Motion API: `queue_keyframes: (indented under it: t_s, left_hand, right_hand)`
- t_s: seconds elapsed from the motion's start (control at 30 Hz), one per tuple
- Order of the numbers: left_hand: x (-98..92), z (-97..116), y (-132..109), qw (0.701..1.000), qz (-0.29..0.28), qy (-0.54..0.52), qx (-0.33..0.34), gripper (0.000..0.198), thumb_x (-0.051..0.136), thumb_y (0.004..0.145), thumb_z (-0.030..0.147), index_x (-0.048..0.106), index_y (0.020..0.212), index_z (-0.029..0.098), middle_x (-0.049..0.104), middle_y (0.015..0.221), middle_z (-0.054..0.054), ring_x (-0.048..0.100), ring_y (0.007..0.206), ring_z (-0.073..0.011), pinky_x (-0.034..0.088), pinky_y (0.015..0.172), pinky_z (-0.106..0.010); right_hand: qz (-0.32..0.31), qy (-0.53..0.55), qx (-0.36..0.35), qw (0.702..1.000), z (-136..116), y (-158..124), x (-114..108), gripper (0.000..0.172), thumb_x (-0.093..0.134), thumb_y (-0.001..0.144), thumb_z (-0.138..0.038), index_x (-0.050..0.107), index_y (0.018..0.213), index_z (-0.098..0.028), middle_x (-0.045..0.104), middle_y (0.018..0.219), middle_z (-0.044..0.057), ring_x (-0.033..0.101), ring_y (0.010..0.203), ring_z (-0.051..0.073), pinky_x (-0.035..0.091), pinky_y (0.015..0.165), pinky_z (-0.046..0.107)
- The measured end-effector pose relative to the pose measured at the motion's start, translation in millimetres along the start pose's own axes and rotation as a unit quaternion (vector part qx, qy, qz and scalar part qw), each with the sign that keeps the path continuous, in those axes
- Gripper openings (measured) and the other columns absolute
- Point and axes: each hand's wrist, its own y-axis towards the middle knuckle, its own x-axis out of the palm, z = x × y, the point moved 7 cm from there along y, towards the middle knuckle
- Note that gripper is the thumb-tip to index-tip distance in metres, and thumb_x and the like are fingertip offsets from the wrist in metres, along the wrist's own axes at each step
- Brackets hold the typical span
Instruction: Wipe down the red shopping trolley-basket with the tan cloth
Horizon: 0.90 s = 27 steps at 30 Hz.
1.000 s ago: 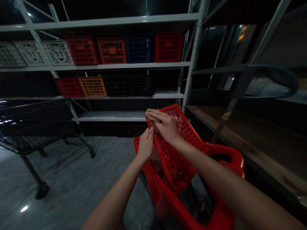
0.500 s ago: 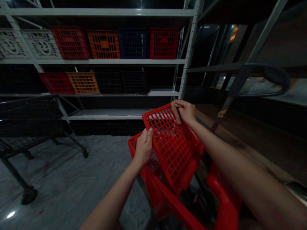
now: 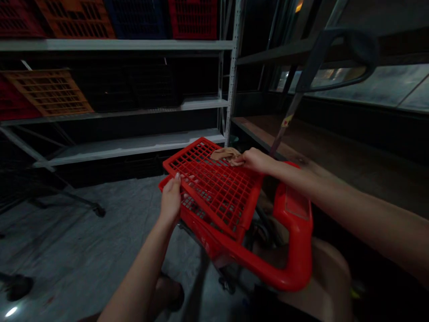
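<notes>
A red plastic shopping cart [image 3: 295,255] stands in front of me with its handle nearest my body. Its lattice panel [image 3: 214,185] is tilted up above the basket. My left hand [image 3: 172,197] is closed around the panel's left edge, with the thumb on top. My right hand [image 3: 254,160] grips a tan cloth [image 3: 225,154] that lies bunched on the panel's far right part. Much of the basket beneath is hidden by the panel.
Ahead, a white metal rack [image 3: 134,147] holds red, orange, blue and dark crates, among them a yellow-orange crate [image 3: 50,91]. A dark cart [image 3: 97,209] stands at the left. To the right are a wooden shelf [image 3: 321,174] and a pole with a dark loop handle [image 3: 365,53].
The panel has tipped lower and flatter, with my left hand still on its edge. My right hand has spread the cloth across the lattice. My view has turned down and right.
</notes>
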Motion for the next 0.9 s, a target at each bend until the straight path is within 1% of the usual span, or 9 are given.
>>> queue_keyframes:
  t_s: [0.17, 0.27, 0.33, 0.43, 0.5, 0.57, 0.63, 0.77, 0.9]
  left_hand:
    - [7.4, -6.3, -5.2, 0.999, 0.003, -0.025, 0.025, 0.048, 0.072, 0.09, 0.064, 0.068, 0.096, 0.016, 0.083, 0.093, -0.011, 0.082, 0.093, -0.0268, 0.062, 0.07, -0.029]
    - [10.7, -12.9, -6.2, 0.998, 0.007, -0.046, 0.045, 0.051, 0.073, 0.087, 0.067, 0.068, 0.093, 0.017, 0.083, 0.094, -0.011, 0.082, 0.096, -0.0272, 0.065, 0.08, -0.034]
    - [11.1, -17.5, -7.3, 0.997, 0.007, -0.048, 0.055, 0.052, 0.073, 0.086, 0.068, 0.069, 0.093, 0.017, 0.084, 0.093, -0.011, 0.082, 0.097, -0.0271, 0.065, 0.084, -0.035]
    - [8.7, -24.1, -11.1, 0.998, 0.015, -0.042, 0.054, 0.052, 0.073, 0.086, 0.067, 0.07, 0.094, 0.017, 0.084, 0.093, -0.011, 0.082, 0.097, -0.0268, 0.064, 0.087, -0.036]
    - [4.9, -29.1, -14.8, 0.998, 0.026, -0.044, 0.04, 0.051, 0.073, 0.085, 0.066, 0.07, 0.093, 0.016, 0.084, 0.093, -0.011, 0.082, 0.096, -0.0268, 0.064, 0.086, -0.036]
    - [-1.1, -35.5, -18.9, 0.998, 0.045, -0.048, 0.018, 0.049, 0.074, 0.085, 0.064, 0.069, 0.091, 0.016, 0.083, 0.09, -0.011, 0.081, 0.092, -0.026, 0.064, 0.083, -0.034]
    - [-8.4, -42.5, -23.2, 0.997, 0.065, -0.051, -0.006, 0.047, 0.075, 0.086, 0.062, 0.069, 0.091, 0.016, 0.082, 0.088, -0.01, 0.081, 0.086, -0.0239, 0.063, 0.078, -0.032]
    - [-25.9, -52.5, -33.9, 0.991, 0.119, -0.058, -0.031, 0.044, 0.075, 0.086, 0.06, 0.067, 0.088, 0.017, 0.079, 0.084, -0.005, 0.076, 0.073, -0.0176, 0.057, 0.066, -0.025]
    - [-44.6, -55.0, -53.0, 0.983, 0.169, -0.064, -0.036, 0.046, 0.08, 0.081, 0.06, 0.065, 0.078, 0.017, 0.075, 0.076, -0.001, 0.063, 0.058, -0.0104, 0.046, 0.053, -0.02]
  right_hand:
    - [-0.139, -0.104, 0.062, 0.983, 2.8, -65.6, -2.7, 0.024, 0.062, 0.091, -0.017, 0.083, 0.082, -0.019, 0.08, 0.081, 0.008, 0.07, 0.07, 0.018, 0.042, 0.065, 0.027]
    - [-0.166, -0.119, 0.09, 0.975, 2.4, -91.7, -3.4, 0.023, 0.062, 0.088, -0.014, 0.082, 0.079, -0.02, 0.078, 0.081, 0.008, 0.068, 0.067, 0.019, 0.042, 0.063, 0.029]
    - [-0.156, -0.101, 0.1, 0.977, 3.5, -95.2, -1.7, 0.02, 0.064, 0.088, -0.015, 0.083, 0.087, -0.022, 0.08, 0.087, 0.006, 0.07, 0.072, 0.019, 0.045, 0.065, 0.028]
    - [-0.09, -0.08, 0.129, 0.984, 7.2, -81.1, 0.9, 0.03, 0.06, 0.094, -0.016, 0.083, 0.112, -0.024, 0.083, 0.107, 0.005, 0.076, 0.09, 0.021, 0.051, 0.075, 0.027]
    - [-0.048, -0.08, 0.164, 0.982, 9.0, -65.5, 4.6, 0.038, 0.053, 0.1, -0.016, 0.078, 0.128, -0.022, 0.082, 0.117, 0.008, 0.077, 0.101, 0.022, 0.053, 0.081, 0.027]
    - [-0.027, -0.089, 0.2, 0.975, 8.2, -49.7, 9.5, 0.041, 0.048, 0.103, -0.018, 0.075, 0.134, -0.018, 0.081, 0.121, 0.013, 0.077, 0.108, 0.025, 0.054, 0.085, 0.029]
    - [-0.03, -0.092, 0.22, 0.971, 4.7, -35.1, 15.0, 0.04, 0.047, 0.104, -0.018, 0.078, 0.129, -0.016, 0.081, 0.121, 0.016, 0.077, 0.11, 0.027, 0.054, 0.085, 0.03]
    - [-0.065, -0.043, 0.222, 0.972, -7.1, -7.8, 23.6, 0.033, 0.055, 0.099, -0.014, 0.084, 0.113, -0.015, 0.083, 0.113, 0.015, 0.078, 0.105, 0.025, 0.054, 0.079, 0.025]
    - [-0.059, -0.006, 0.224, 0.973, -23.2, 22.5, 23.3, 0.032, 0.057, 0.098, -0.013, 0.085, 0.113, -0.016, 0.083, 0.113, 0.012, 0.078, 0.101, 0.023, 0.054, 0.077, 0.024]
